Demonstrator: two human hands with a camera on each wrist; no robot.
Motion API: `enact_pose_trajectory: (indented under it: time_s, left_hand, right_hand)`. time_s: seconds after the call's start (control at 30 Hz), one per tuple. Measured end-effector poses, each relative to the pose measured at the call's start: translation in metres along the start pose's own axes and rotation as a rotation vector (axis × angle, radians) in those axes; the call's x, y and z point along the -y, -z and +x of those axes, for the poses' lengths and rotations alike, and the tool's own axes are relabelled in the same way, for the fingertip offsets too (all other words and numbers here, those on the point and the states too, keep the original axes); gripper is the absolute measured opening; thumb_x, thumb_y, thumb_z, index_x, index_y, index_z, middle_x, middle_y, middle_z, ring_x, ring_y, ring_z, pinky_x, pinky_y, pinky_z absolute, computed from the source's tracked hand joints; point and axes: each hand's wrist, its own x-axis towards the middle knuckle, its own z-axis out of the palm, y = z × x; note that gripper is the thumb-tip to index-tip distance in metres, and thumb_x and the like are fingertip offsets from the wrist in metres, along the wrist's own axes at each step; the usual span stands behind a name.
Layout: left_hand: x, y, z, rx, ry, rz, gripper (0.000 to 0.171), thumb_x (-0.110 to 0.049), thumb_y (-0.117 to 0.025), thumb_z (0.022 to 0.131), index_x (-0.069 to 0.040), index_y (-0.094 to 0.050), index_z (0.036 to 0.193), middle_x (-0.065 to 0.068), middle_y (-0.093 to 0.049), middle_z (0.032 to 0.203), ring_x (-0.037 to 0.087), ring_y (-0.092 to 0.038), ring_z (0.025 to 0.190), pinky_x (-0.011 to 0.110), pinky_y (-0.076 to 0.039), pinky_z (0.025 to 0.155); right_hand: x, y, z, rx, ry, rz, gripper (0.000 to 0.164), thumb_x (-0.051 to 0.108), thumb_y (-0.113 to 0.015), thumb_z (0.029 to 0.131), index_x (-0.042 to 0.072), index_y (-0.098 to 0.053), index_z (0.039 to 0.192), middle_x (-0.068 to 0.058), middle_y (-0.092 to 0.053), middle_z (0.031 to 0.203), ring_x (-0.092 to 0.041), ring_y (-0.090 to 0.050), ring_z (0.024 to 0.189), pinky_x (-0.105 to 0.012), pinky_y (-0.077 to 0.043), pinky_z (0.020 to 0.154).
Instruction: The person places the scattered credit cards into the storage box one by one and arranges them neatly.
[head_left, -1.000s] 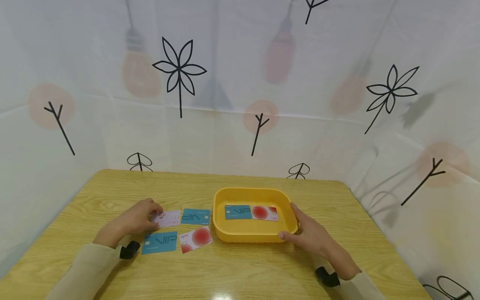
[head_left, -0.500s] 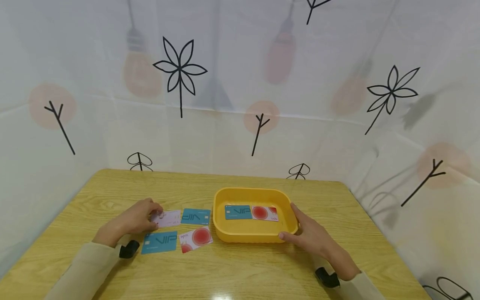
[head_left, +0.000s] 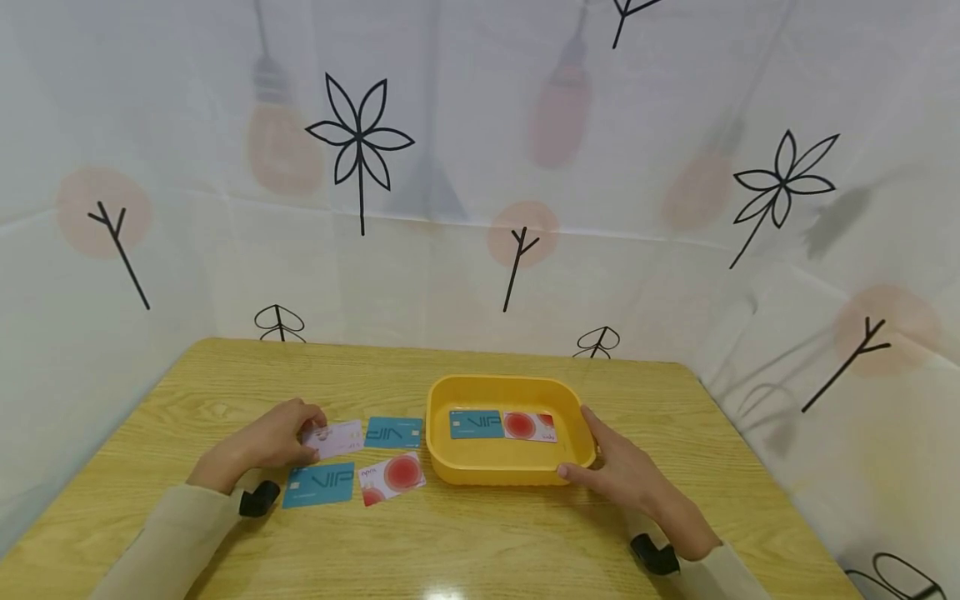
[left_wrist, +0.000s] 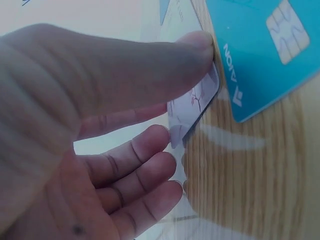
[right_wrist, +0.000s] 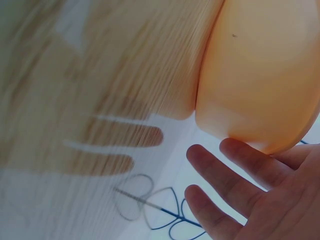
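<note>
My left hand (head_left: 277, 435) pinches a pale pink card (head_left: 337, 437) on the table, with the thumb at its near edge and a finger at the opposite edge. In the left wrist view the thumb covers part of this card (left_wrist: 192, 102), and the other fingers are loosely bent. Below it lies a teal VIP card (head_left: 318, 485), to its right another teal VIP card (head_left: 393, 432), and diagonally below a white card with red circles (head_left: 392, 478). My right hand (head_left: 626, 467) holds the right end of a yellow plastic basin (head_left: 495, 476), thumb at the near rim, fingers along the outer wall.
Inside the basin lie a teal VIP card (head_left: 476, 424) and a red-circle card (head_left: 529, 426), side by side. The wood-grain table (head_left: 480, 542) ends at a printed white cloth (head_left: 450, 275) behind and at both sides.
The pale pink card has shifted slightly right in my left hand, and the upper teal card beside it has slid a little right too. My right hand and the basin stay put.
</note>
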Motion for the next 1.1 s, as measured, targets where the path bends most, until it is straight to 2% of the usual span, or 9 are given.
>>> enact_pose_trajectory:
  time_s: [0.37,0.63,0.8,0.9,1.1]
  left_hand:
    - [0.0011,-0.0039,0.0017,-0.028,0.013,0.02,0.031,-0.014,-0.08,0.074,-0.005,-0.064,0.099,0.004,-0.047,0.088,0.018,-0.042,0.079,0.034,-0.039,0.071]
    - [0.0003,-0.0037,0.0018,-0.037,-0.011,0.006,0.023,-0.01,-0.077,0.075,-0.007,-0.058,0.089,0.004,-0.046,0.086,0.018,-0.041,0.076,0.033,-0.037,0.069]
    - [-0.0007,-0.005,0.0024,-0.042,0.01,0.013,0.038,-0.01,-0.077,0.075,-0.002,-0.059,0.108,0.006,-0.052,0.096,0.021,-0.046,0.085,0.042,-0.043,0.079]
    - [-0.0017,-0.0053,0.0022,-0.049,-0.014,0.007,0.049,-0.009,-0.077,0.075,0.001,-0.057,0.119,0.009,-0.055,0.104,0.025,-0.05,0.093,0.048,-0.042,0.085]
    - [-0.003,-0.0049,0.0017,-0.031,-0.012,-0.009,0.048,-0.008,-0.076,0.075,0.001,-0.057,0.118,0.008,-0.055,0.101,0.024,-0.049,0.09,0.046,-0.043,0.083]
  right_hand:
    - [0.0008,0.0002,-0.0003,0.003,-0.006,-0.007,0.105,0.066,-0.062,0.078,0.005,-0.018,0.152,-0.021,-0.033,0.149,-0.042,-0.039,0.131,-0.062,-0.035,0.097]
    - [0.0001,0.0004,-0.0001,0.004,0.003,-0.006,0.105,0.065,-0.063,0.079,0.006,-0.018,0.153,-0.02,-0.033,0.15,-0.041,-0.038,0.131,-0.062,-0.035,0.096]
    - [-0.0004,0.0005,0.0,0.004,0.007,-0.006,0.105,0.065,-0.063,0.079,0.005,-0.018,0.152,-0.02,-0.033,0.149,-0.041,-0.038,0.131,-0.061,-0.035,0.097]
    - [-0.0007,0.0004,0.0003,0.004,0.006,-0.008,0.105,0.065,-0.062,0.079,0.006,-0.018,0.153,-0.02,-0.033,0.149,-0.041,-0.038,0.131,-0.061,-0.035,0.097]
    - [-0.0012,-0.0004,0.0011,0.007,0.0,-0.005,0.106,0.066,-0.062,0.078,0.006,-0.017,0.153,-0.02,-0.033,0.15,-0.041,-0.038,0.132,-0.061,-0.035,0.097]
